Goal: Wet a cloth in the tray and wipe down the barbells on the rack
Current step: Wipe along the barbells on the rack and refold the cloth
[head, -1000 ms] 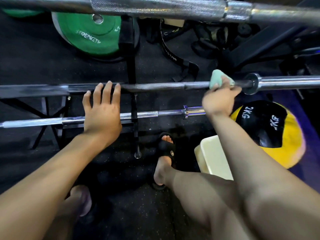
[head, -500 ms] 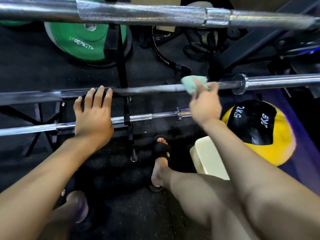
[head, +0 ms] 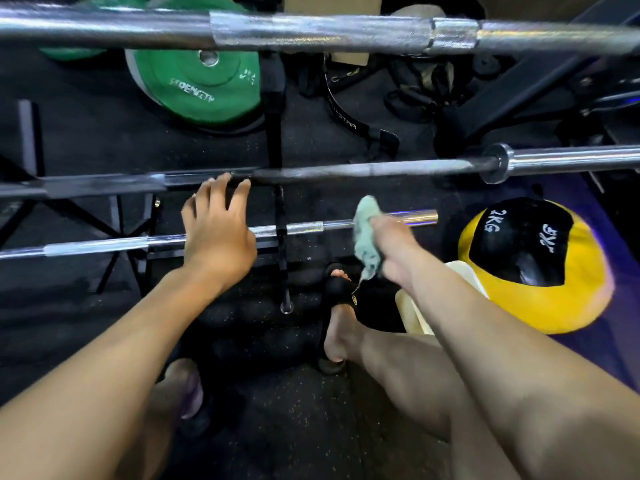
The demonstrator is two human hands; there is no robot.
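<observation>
Right hand (head: 394,251) grips cloth (head: 367,237) (crumpled).

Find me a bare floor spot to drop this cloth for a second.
Bare floor lies between your feet, below the rack. Another patch sits left of the green plate. Straps and the medicine ball crowd the right side.

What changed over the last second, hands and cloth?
The right hand took the cloth off the middle barbell, leftward then down toward the lower barbell. The left hand slid back, only fingertips near the middle bar. Cloth grip unchanged; barbells stayed racked.
</observation>
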